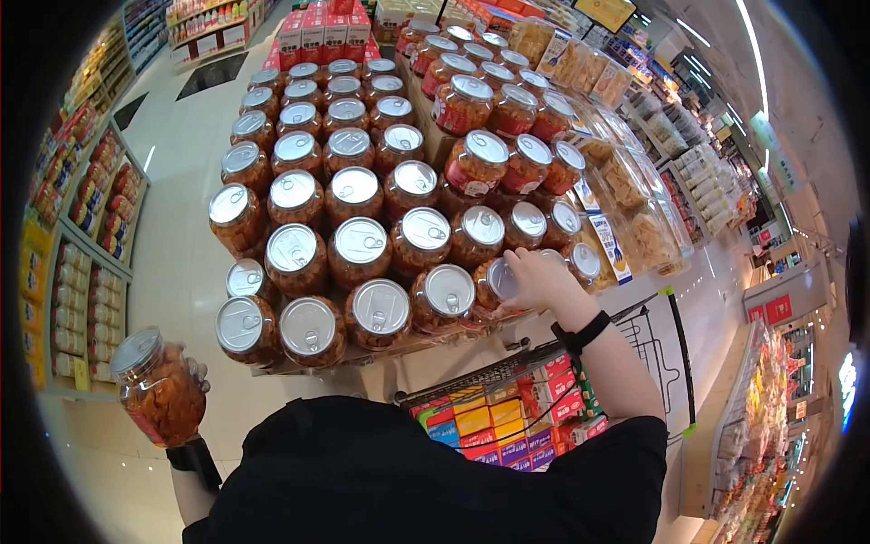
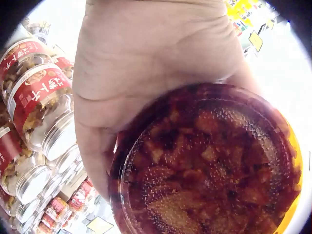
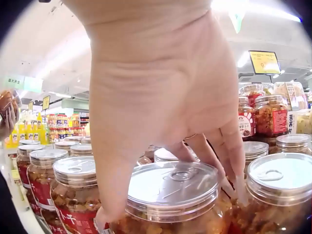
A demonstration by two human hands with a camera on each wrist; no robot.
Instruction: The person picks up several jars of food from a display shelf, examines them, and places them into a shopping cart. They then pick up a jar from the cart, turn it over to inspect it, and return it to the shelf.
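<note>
At the left of the head view, my left hand [image 1: 197, 374] holds a large clear jar of pickles [image 1: 165, 392] with a silver ring-pull lid, away from the display. Its round base [image 2: 204, 165] fills much of the left wrist view, with the palm [image 2: 156, 58] against its side. On the other side, my right hand [image 1: 548, 283] reaches down over a pickle jar [image 1: 500, 281] in the front row. The right wrist view shows thumb and fingers around that jar's silver lid [image 3: 173, 183], gripping it from above. Neighbouring jars [image 3: 280, 185] stand close beside the fingers.
Rows of similar jars [image 1: 358, 240] cover the display, with a raised tier [image 1: 476, 161] at right. Clear packs [image 1: 625, 181] lie beyond it. A shopping cart [image 1: 453, 385] with colourful boxes stands close in front. Shelves [image 1: 91, 208] line the left side, across a tiled floor [image 1: 177, 218].
</note>
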